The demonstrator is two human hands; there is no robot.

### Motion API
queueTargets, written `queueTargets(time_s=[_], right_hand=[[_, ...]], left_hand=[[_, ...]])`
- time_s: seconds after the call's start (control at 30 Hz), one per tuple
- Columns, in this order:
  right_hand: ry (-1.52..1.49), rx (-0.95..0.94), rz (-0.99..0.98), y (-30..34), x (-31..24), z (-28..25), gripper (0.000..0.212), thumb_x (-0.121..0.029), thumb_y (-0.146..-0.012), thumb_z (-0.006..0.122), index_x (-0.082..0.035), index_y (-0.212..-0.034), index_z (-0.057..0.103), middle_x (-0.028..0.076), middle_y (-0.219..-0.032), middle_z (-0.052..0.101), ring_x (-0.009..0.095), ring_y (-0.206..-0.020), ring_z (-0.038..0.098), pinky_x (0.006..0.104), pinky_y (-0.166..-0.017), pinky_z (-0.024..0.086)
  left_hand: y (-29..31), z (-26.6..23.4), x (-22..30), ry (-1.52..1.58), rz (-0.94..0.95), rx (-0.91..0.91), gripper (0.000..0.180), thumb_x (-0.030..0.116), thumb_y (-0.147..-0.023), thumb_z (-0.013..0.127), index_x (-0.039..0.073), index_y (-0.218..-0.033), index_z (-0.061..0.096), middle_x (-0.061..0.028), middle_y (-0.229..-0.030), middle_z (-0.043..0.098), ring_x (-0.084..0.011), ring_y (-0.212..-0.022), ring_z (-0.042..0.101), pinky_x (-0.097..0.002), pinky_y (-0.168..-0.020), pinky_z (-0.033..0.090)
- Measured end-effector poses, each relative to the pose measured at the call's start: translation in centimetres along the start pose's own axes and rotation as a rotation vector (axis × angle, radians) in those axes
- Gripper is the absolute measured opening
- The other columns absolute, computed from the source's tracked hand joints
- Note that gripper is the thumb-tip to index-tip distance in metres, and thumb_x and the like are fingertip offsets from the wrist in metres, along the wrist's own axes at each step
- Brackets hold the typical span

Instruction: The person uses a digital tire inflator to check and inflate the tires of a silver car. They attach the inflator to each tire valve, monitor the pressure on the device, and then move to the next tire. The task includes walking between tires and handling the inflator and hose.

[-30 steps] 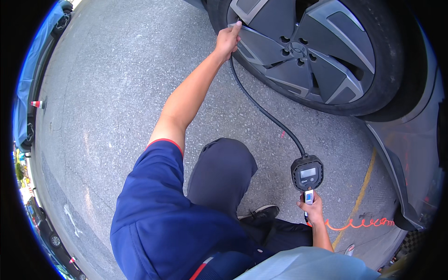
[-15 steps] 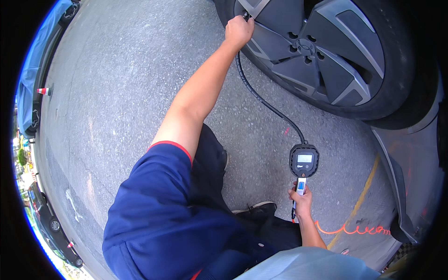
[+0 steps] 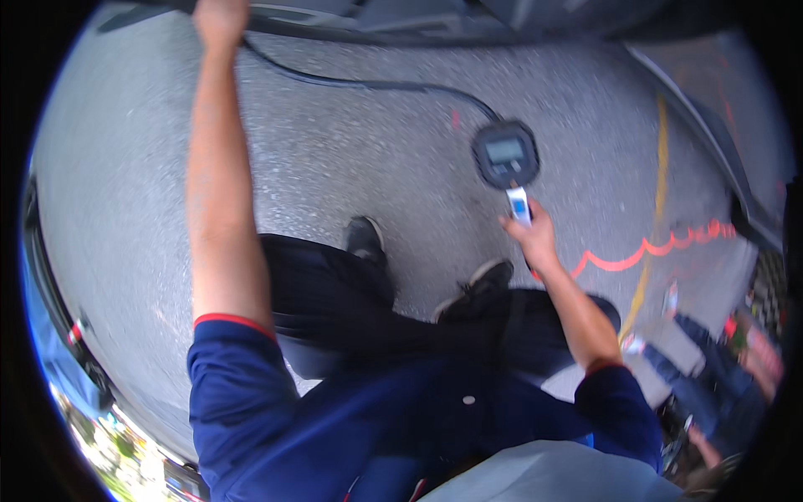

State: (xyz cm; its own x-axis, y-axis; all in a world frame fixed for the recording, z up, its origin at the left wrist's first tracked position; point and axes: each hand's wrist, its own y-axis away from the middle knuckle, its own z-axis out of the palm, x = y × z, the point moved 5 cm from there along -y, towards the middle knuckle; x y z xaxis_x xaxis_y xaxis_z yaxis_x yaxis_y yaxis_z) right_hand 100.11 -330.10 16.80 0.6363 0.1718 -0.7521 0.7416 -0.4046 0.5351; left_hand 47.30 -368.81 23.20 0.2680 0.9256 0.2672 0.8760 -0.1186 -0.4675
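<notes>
- Your right hand [image 3: 536,237] grips the digital tire inflator [image 3: 507,159].
- Your left hand [image 3: 222,20] is cropped; I cannot tell its hold.
- Pulling could strain the black hose [image 3: 360,84].

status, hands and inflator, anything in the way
Right hand gripping digital tire inflator by handle. Left hand at top edge, grip unclear. Orange coiled hose rightward, apparently not blocking.

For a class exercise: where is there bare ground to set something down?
Bare asphalt lies between the left forearm, black hose, gauge and shoes; another patch between the gauge and yellow line. It is crowded around the right hand, gauge handle and orange coil, and at lower right, by someone's legs.
</notes>
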Motion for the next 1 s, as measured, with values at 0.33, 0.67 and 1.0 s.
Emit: queueTargets(time_s=[0.33, 0.67, 1.0], right_hand=[[-0.083, -0.043, -0.024, -0.1, -0.9, 0.7, 0.039, -0.016, -0.077, 0.079, 0.000, -0.108, 0.061, -0.003, -0.084, 0.057, 0.006, -0.073, 0.050, 0.0230, -0.066, 0.042], [-0.186, -0.159, 0.054, -0.7, 0.9, 1.2, 0.039, -0.014, -0.078, 0.079, -0.003, -0.112, 0.061, -0.002, -0.090, 0.059, 0.006, -0.080, 0.056, 0.0242, -0.071, 0.047], [-0.129, -0.144, -0.001, -0.5, -0.2, 1.0, 0.034, -0.018, -0.078, 0.080, -0.004, -0.100, 0.060, -0.003, -0.085, 0.057, 0.006, -0.075, 0.051, 0.0234, -0.068, 0.043]], left_hand=[[0.4, -1.5, 0.6, 0.136, -0.172, -0.036, 0.044, 0.050, -0.086, 0.060, 0.010, -0.100, 0.073, -0.0216, -0.092, 0.069, -0.0413, -0.092, 0.066, -0.0428, -0.084, 0.050], [-0.4, -0.1, -0.9, 0.049, -0.142, -0.017, 0.048, 0.056, -0.086, 0.058, 0.017, -0.109, 0.072, -0.0147, -0.081, 0.070, -0.0281, -0.066, 0.066, -0.0378, -0.072, 0.051], [-0.3, 0.3, -1.0, 0.220, -0.255, -0.138, 0.047, 0.050, -0.086, 0.064, 0.005, -0.096, 0.073, -0.0096, -0.070, 0.067, -0.0196, -0.057, 0.060, -0.0330, -0.062, 0.048]])
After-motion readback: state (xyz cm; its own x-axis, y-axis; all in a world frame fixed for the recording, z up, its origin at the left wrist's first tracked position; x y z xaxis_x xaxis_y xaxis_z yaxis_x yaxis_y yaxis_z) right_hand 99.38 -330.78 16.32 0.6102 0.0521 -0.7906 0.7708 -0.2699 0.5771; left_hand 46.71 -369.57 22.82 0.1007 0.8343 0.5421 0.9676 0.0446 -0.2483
